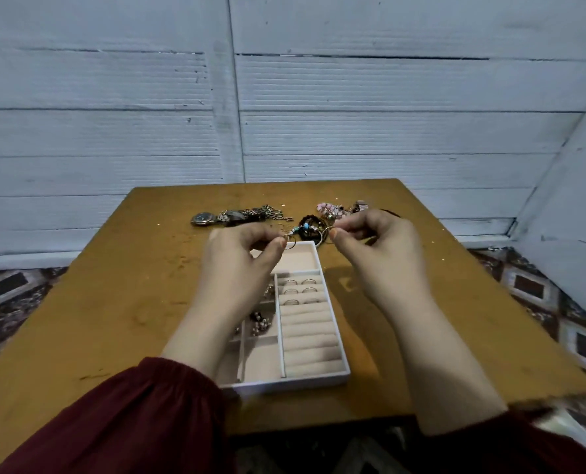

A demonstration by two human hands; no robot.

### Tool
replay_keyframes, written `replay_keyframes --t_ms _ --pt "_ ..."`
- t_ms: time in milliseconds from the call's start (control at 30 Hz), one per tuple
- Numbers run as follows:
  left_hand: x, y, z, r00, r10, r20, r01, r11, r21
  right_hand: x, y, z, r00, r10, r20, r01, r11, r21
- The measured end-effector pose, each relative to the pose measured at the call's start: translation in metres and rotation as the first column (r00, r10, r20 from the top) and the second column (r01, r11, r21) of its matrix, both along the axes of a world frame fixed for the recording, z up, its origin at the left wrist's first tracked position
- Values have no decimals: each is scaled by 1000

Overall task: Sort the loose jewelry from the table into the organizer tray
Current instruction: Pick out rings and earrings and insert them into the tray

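a thin hoop (290, 243) is pinched between thumb and fingertip of the left hand (240, 265), and a second hoop (326, 234) is pinched likewise by the right hand (380, 251). both are held at the 12 o'clock end of the organizer tray (345, 364). the tray's long axis is laid from 12 to 6 o'clock, beneath the hands and toward 6, so a short drop is judged to be called for. the left hand is judged nearer the open compartment (298, 260). more loose jewelry (250, 215) is seen at 12 o'clock on the table (79, 302). no brand or writing can be read.
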State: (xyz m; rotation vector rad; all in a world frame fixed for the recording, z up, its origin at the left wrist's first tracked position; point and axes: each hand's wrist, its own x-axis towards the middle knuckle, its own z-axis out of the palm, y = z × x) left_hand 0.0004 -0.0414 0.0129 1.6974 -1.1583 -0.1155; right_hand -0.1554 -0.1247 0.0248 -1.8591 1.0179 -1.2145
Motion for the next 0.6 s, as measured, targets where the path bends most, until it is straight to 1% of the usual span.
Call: replay_keyframes --t_ms 100,200,533,600 --pt "-12 9 -8 999 31 -19 -31 1000 5 -6 11 -14 1000 -6 2 6 999 38" --pt "-21 15 -14 999 36 -24 -36 999 21 -10 16 -24 1000 -13 -25 14 999 42" --pt "-29 34 -26 971 51 236 -94 980 173 -13 23 -38 997 -7 -81 13 997 72" --pt "-26 36 -29 963 70 260 -122 974 189 -15 23 -37 995 -14 -102 21 998 66"
